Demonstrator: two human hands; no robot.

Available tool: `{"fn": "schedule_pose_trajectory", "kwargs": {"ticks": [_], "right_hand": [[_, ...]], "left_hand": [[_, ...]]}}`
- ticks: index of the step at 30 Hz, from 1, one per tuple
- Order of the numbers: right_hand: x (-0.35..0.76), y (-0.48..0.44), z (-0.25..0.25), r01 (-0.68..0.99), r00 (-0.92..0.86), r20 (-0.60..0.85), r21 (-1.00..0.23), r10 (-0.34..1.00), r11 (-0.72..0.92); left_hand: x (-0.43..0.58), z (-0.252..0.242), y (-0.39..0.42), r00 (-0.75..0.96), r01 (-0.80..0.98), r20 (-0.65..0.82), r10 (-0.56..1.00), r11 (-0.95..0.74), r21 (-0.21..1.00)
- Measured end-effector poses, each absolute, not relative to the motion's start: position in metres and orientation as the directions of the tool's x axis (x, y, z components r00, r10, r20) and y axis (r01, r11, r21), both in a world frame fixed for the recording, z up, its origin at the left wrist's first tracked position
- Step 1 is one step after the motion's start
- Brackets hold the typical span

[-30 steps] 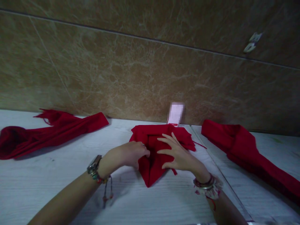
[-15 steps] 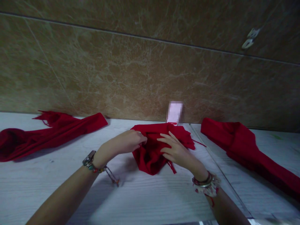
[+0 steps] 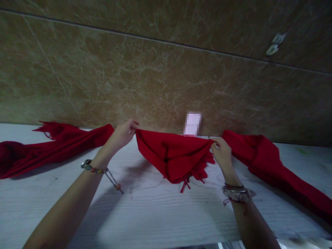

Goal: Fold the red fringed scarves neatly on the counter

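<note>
While both hands hold up the soft red cloth piece with a ragged, fringed edge (image 3: 172, 152), the cloth hangs between them above the white wood-grained bench (image 3: 155, 221), at its middle and close to the brown marbled wall (image 3: 129, 76). The left hand (image 3: 125, 132) pinches the upper left corner between thumb and fingers; the right hand (image 3: 223, 151) pinches the upper right corner in the same way. The far edge is thus drawn nearly straight, whereas the near part sags into a creased, pouch-like point, with thin red cords (image 3: 185, 185) trailing below it; whether this lower part touches the bench cannot be told.

As to progress, the corners are taken up and the upper edge is spread. Judged from its present form, the handling is partway through: the piece is neither laid flat nor released, and its folds are not smoothed out.

To either side, a long, twisted red fabric strip (image 3: 62, 143) at left and a broad, folded red fabric band (image 3: 267, 159) at right lie on the bench, held by neither hand. Behind the cloth stands a pale pink rectangular object (image 3: 192, 124), its surface blurred.
</note>
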State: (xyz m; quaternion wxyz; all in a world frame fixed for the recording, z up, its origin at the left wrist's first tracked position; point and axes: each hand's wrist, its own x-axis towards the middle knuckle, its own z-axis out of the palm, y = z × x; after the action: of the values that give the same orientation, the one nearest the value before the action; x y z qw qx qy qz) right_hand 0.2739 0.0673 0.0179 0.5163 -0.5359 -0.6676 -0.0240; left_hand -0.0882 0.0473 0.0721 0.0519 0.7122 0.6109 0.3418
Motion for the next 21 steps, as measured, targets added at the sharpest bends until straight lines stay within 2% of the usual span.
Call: {"fn": "schedule_pose_trajectory", "kwargs": {"ticks": [2,4,7,10,12,15,18,21], "right_hand": [[0.272,0.070,0.011,0.810,-0.044,0.684,-0.403,0.728,0.426],[0.266,0.065,0.013,0.821,-0.129,0.706,-0.317,0.696,0.474],[0.254,0.045,0.030,0.717,-0.284,0.764,-0.232,0.580,0.657],[0.240,0.026,0.044,0.545,-0.532,0.685,-0.172,0.498,0.820],[0.231,0.018,0.045,0.491,-0.672,0.568,-0.137,0.475,0.860],[0.223,0.016,0.038,0.484,-0.788,0.396,-0.073,0.470,0.872],[0.221,0.016,0.033,0.499,-0.824,0.291,-0.032,0.486,0.866],[0.223,0.015,0.034,0.532,-0.819,0.248,-0.010,0.517,0.847]], "left_hand": [[-0.086,0.064,0.050,0.083,0.944,0.288,0.954,-0.168,0.285],[-0.080,0.066,0.045,0.157,0.968,0.278,0.948,-0.204,0.148],[-0.063,0.082,0.028,0.458,0.858,0.235,0.857,-0.496,0.136],[-0.041,0.090,0.010,0.720,0.677,0.058,0.692,-0.718,0.163],[-0.026,0.084,0.003,0.762,0.646,-0.016,0.648,-0.758,0.090],[-0.008,0.063,0.000,0.755,0.650,-0.045,0.654,-0.755,-0.084],[0.002,0.045,-0.001,0.757,0.636,-0.043,0.652,-0.750,-0.183],[0.006,0.039,-0.003,0.748,0.643,-0.015,0.664,-0.729,-0.234]]}}
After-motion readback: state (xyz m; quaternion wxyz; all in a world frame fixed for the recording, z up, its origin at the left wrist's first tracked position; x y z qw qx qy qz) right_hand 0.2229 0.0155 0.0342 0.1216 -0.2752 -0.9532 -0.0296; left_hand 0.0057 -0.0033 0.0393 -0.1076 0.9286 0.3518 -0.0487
